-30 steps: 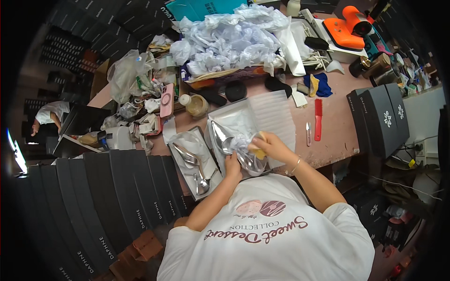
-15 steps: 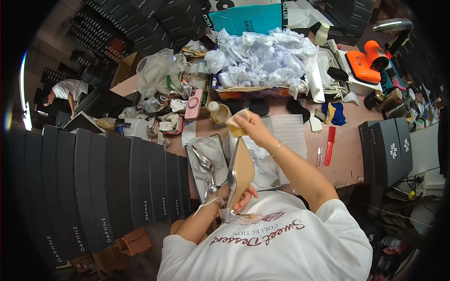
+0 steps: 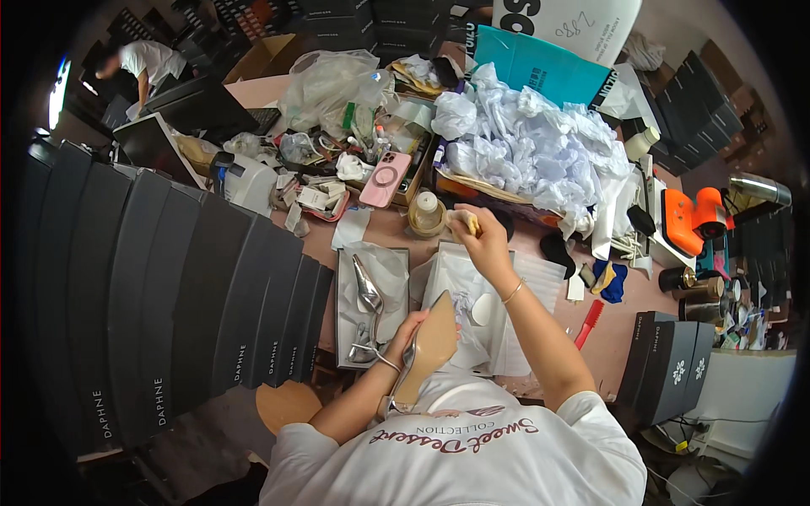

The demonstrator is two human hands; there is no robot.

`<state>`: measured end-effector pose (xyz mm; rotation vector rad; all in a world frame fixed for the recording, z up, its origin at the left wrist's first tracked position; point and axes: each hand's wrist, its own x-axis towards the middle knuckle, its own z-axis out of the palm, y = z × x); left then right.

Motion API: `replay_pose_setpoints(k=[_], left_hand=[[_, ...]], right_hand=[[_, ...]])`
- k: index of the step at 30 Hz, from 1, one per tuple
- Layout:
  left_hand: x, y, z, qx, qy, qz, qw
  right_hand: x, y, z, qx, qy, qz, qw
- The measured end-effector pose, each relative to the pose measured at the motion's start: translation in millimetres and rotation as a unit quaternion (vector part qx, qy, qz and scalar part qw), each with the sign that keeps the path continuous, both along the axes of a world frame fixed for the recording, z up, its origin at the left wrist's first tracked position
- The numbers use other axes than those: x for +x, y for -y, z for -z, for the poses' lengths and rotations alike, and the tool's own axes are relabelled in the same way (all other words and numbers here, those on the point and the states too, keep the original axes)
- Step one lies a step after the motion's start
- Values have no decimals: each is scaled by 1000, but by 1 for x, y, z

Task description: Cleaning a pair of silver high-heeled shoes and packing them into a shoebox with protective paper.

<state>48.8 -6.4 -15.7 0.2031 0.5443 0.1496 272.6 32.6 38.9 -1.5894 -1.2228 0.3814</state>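
My left hand (image 3: 407, 331) grips a silver high-heeled shoe (image 3: 426, 350) turned sole up, its tan sole facing me, held close to my chest. My right hand (image 3: 479, 237) is raised over the table and pinches a small yellowish sponge (image 3: 469, 222) beside a small round jar (image 3: 426, 212). A second silver shoe (image 3: 368, 297) lies in an open shoe box (image 3: 344, 337) to the left. White tissue paper (image 3: 472, 295) lies under my right forearm.
Black shoe boxes (image 3: 169, 287) stand in a row at left, and more (image 3: 671, 371) at right. A heap of crumpled white paper (image 3: 531, 152), a pink phone (image 3: 384, 180), a red comb (image 3: 589, 323) and an orange tool (image 3: 692, 219) crowd the table. Another person (image 3: 143, 63) bends at far left.
My right hand has moved forward from the shoe toward the jar with the sponge. My left hand has kept hold of the shoe, sole up, near my body.
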Motion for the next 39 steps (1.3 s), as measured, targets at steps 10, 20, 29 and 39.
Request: replay_pose_setpoints(k=[10,20,29,39], left_hand=[[-14,-4,17,-13,-21,-43,999],[-33,-3,5,-2,-47,-95,994],[-28,3,5,-13,-45,-93,995],[-35,3,10,-35,-37,-126,991]], right_hand=[[5,-57,44,20,334,-112,936],[4,-67,36,39,252,-97,962],[23,-66,19,27,212,-92,972],[-5,-52,68,13,442,-155,883]])
